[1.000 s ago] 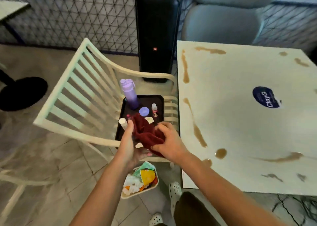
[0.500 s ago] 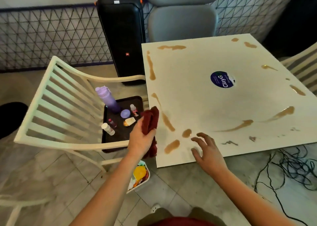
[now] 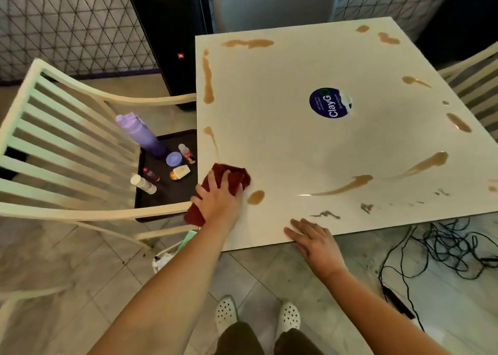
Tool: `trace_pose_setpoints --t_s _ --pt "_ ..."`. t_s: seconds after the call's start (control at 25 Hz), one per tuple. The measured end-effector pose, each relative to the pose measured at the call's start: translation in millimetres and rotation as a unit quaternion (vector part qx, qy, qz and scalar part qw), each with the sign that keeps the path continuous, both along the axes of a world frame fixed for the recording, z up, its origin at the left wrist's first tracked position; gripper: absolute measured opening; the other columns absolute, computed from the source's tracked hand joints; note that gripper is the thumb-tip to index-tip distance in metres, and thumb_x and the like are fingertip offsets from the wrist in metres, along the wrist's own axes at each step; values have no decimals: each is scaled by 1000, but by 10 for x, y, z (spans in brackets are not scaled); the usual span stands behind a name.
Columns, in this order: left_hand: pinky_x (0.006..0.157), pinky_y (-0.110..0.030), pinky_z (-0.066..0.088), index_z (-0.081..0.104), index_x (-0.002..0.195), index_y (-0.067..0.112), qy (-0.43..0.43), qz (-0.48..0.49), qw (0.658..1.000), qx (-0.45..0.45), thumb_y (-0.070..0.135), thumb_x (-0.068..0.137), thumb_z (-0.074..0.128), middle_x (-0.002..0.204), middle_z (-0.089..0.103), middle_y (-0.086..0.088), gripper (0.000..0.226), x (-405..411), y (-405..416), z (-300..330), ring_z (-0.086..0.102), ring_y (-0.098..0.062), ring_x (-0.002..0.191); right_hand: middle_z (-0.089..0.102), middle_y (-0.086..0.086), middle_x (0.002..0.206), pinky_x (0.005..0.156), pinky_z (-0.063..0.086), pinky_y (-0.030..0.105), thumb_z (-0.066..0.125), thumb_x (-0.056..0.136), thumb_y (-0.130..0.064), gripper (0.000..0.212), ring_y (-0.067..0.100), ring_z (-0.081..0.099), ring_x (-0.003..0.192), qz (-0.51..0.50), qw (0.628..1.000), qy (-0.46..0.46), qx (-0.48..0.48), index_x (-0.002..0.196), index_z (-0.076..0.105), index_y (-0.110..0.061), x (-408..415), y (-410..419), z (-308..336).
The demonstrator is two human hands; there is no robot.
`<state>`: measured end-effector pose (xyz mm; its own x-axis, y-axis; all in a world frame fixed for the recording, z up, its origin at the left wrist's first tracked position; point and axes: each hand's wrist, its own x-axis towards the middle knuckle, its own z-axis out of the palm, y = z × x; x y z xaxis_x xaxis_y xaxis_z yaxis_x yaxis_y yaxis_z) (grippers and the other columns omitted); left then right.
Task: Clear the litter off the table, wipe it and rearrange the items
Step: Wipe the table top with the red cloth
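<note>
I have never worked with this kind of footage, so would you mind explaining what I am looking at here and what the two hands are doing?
There is no machine: a person wears a wide-angle camera on the head, looking down at their own bare arms. The left hand presses a dark red cloth onto the white table at its near left corner, beside one of several brown spills. The right hand lies flat and empty on the table's near edge. A blue round sticker sits on the tabletop. To the left, a cream chair carries a black tray with a purple bottle and small containers.
</note>
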<state>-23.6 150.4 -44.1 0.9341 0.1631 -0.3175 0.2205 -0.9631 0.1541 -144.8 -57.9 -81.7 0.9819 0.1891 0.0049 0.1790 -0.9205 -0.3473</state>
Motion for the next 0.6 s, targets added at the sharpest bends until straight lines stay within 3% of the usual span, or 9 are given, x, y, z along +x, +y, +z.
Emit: trace_pose_setpoints --t_s 0.08,0.16,0.32,0.44,0.52,0.6 --pt "108 -60 10 21 142 46 -4 -33 999 0 65 89 21 157 8 4 56 18 -238 13 13 -42 135 69 -2 111 74 53 36 45 81 -31 35 24 68 98 4 1000 -22 11 104 71 -27 -4 -26 -94" --pt "109 -58 11 26 138 50 -20 -128 992 -1 62 91 23 156 14 10 49 -194 -376 -1 13 -38 136 69 -1 112 74 53 36 46 81 -29 34 25 67 99 3 999 -39 21 104 71 -26 0 -43 -146" --pt "94 -50 32 43 129 52 -67 -266 962 0 62 85 25 144 41 11 48 -755 0 -24 38 -37 123 72 -3 105 70 52 29 45 80 -30 33 21 69 91 9 997 -70 33 94 74 -24 -14 -60 -147" --pt "90 -44 35 42 129 52 -71 -156 985 30 61 88 33 145 37 13 44 -331 368 -22 39 -34 117 73 -4 99 67 54 29 47 78 -30 32 19 70 86 10 994 -92 57 88 76 -22 24 -61 -127" --pt "97 -48 31 41 131 48 -48 -44 998 16 57 90 39 148 31 12 42 27 246 14 33 -36 121 74 -4 97 66 55 30 56 74 -28 24 19 70 85 13 993 -97 60 87 76 -22 44 -84 -134" --pt "98 -47 30 43 132 44 -55 -17 998 19 54 91 39 148 31 10 42 134 -104 31 33 -36 121 74 -3 97 67 55 32 68 65 -22 24 20 70 84 23 992 -107 67 87 76 -20 45 -111 -163"
